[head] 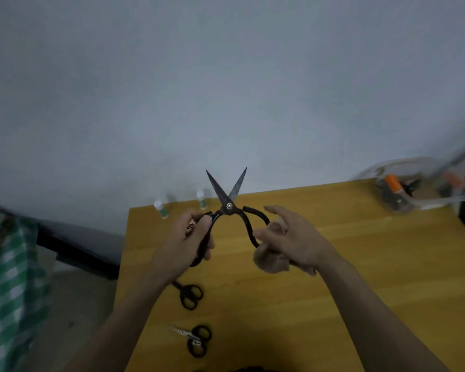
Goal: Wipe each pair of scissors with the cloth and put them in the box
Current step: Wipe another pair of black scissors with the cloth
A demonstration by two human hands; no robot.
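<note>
My left hand (188,237) grips one handle loop of a large pair of black scissors (227,196), held up above the table with the blades spread and pointing away from me. My right hand (293,237) holds a crumpled beige cloth (270,260) in the palm, fingers partly extended beside the other handle loop. Two smaller black-handled scissors (189,295) (196,340) lie on the yellow table (333,291) under my left forearm. A clear plastic box (424,189) at the far right corner holds orange-handled tools.
Two small white-capped bottles (161,209) (201,200) stand at the table's far edge by the grey wall. A green checked fabric (8,291) hangs left of the table, beside a dark object. Another dark object sits at the right edge.
</note>
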